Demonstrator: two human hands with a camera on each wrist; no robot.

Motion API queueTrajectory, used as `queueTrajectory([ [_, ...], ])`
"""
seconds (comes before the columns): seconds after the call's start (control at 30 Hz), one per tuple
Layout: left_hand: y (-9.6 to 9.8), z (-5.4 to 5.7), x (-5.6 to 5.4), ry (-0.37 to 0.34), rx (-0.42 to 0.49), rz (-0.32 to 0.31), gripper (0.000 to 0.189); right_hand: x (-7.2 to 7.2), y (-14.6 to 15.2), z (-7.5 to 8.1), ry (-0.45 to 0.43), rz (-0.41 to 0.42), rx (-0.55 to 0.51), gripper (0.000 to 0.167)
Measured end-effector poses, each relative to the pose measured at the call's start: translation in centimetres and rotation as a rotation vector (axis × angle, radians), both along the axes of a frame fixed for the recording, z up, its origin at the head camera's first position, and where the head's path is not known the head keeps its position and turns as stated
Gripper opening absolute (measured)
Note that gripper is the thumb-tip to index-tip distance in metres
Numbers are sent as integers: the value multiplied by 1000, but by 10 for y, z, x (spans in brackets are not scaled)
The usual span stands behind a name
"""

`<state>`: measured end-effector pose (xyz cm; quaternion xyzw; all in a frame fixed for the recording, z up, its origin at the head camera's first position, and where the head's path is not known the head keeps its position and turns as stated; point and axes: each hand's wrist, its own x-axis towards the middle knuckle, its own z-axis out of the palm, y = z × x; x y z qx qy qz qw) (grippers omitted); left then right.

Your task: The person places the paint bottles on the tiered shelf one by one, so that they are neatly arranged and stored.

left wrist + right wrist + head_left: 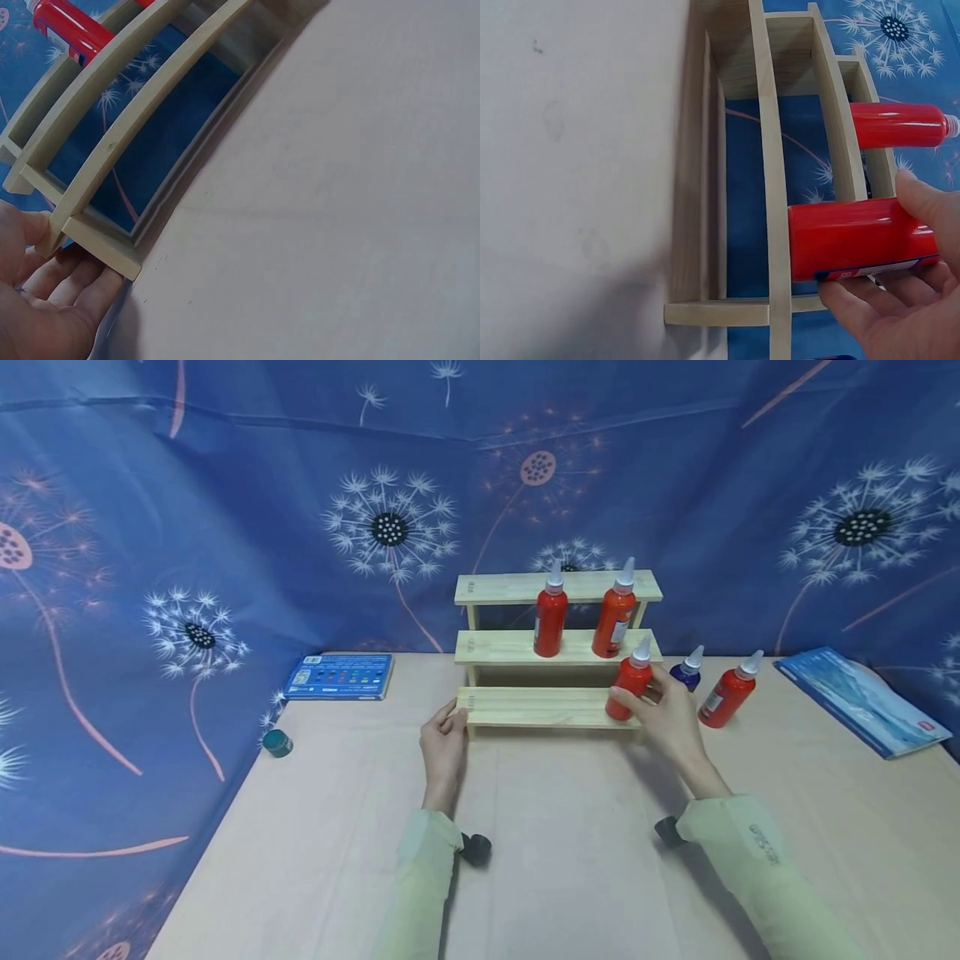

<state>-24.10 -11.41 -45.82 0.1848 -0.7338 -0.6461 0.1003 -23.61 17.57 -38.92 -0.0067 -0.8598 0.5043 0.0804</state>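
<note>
A three-tier wooden rack stands at the back of the table. My left hand grips the left end of its lowest shelf; the left wrist view shows the thumb over the shelf end and fingers beneath. With my right hand I hold a red squeeze bottle by its side, upright, its base at the right end of the lowest shelf. On the middle shelf stand a red bottle and an orange-red bottle, both with pointed translucent caps.
Right of the rack are a dark blue bottle and another red bottle. A blue book lies at the far right. At the left are a flat blue box and a small teal jar. A blue dandelion-print cloth hangs behind.
</note>
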Motion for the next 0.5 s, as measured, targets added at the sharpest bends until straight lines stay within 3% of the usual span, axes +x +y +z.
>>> queueTrajectory([
  [0.33, 1, -1, 1, 18, 23, -3, 36, 4, 4, 1, -48, 31, 21, 74],
  [0.5, 0, -2, 1, 17, 13, 3, 36, 11, 13, 2, -30, 42, 6, 82],
])
